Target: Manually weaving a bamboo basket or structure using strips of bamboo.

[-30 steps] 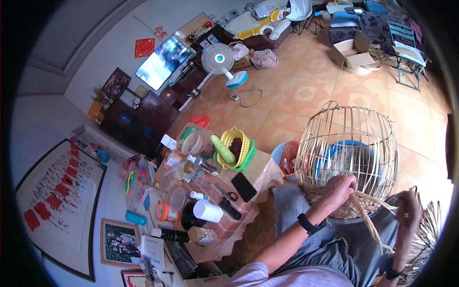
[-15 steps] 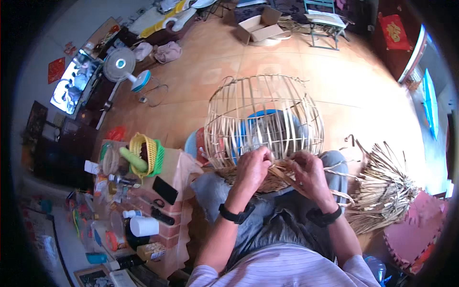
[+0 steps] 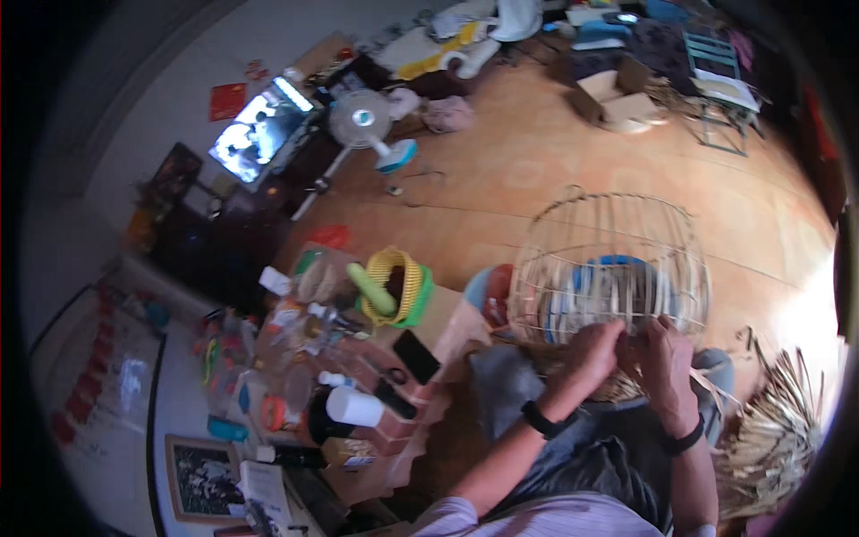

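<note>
Bamboo cage frame [image 3: 611, 261] stood just above both hands, its lower rim at the fingertips. Cluttered low table [image 3: 452, 327] lay left of them. Left hand [image 3: 594, 349] and right hand [image 3: 663, 351] curled close together, gripping the rim's strips.

Daylight falls warm and bright on the orange floor [image 3: 555, 188], with pale glare at the far right near the pile of straw strips [image 3: 778, 438]. The lit screen [image 3: 255, 134] is blown out white. The left wall and cluttered desk [image 3: 447, 322] sit dimmer. Heavy fisheye bending curves every edge, black vignette rings the frame, and the whole picture is soft with slight motion blur.
</note>
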`<state>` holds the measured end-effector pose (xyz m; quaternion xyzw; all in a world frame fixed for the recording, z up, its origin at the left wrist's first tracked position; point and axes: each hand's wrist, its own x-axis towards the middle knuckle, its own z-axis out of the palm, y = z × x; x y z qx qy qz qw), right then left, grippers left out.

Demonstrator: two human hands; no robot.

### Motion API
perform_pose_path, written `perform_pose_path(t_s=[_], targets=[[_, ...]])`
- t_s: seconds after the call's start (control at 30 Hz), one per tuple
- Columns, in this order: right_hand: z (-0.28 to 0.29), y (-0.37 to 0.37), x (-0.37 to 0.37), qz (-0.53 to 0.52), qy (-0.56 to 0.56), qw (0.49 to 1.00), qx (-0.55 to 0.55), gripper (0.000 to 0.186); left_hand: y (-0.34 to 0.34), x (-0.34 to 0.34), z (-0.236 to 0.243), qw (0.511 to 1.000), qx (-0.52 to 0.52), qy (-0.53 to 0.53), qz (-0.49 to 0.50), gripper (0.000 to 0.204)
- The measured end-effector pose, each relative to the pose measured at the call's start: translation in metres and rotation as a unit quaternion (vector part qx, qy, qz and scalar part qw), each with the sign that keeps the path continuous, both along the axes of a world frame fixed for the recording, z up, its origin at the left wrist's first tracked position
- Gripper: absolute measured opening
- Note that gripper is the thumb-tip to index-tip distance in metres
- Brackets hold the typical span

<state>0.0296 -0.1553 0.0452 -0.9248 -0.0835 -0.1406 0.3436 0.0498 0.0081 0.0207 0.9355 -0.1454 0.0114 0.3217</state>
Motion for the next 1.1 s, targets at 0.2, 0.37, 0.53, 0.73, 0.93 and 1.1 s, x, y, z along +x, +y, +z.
perform_pose_path(t_s=[0.2, 0.37, 0.53, 0.73, 0.93, 1.1], targets=[[-0.012, 0.013, -0.011, 0.011, 0.059, 0.998, -0.004, 0.027, 0.002, -0.006, 0.003, 0.997, -0.065, -0.028, -0.012, 0.026], [-0.025, 0.012, -0.011, 0.015, -0.030, 0.997, 0.075, 0.031, 0.003, -0.005, 0.008, 0.994, -0.096, -0.051, -0.014, 0.025], [-0.028, 0.010, -0.009, -0.007, -0.045, 0.994, 0.102, 0.027, 0.005, -0.007, 0.009, 0.990, -0.135, -0.030, -0.013, 0.026], [-0.022, 0.004, -0.015, 0.009, -0.045, 0.994, 0.096, 0.021, 0.006, -0.010, 0.011, 0.990, -0.126, -0.059, -0.011, 0.021], [-0.022, 0.004, -0.017, 0.007, -0.048, 0.996, 0.071, 0.020, 0.007, -0.014, 0.005, 0.991, -0.127, -0.044, -0.020, 0.018], [-0.021, -0.003, -0.022, -0.002, 0.006, 1.000, -0.019, 0.025, 0.008, -0.016, 0.002, 0.994, -0.072, -0.050, -0.060, 0.014]])
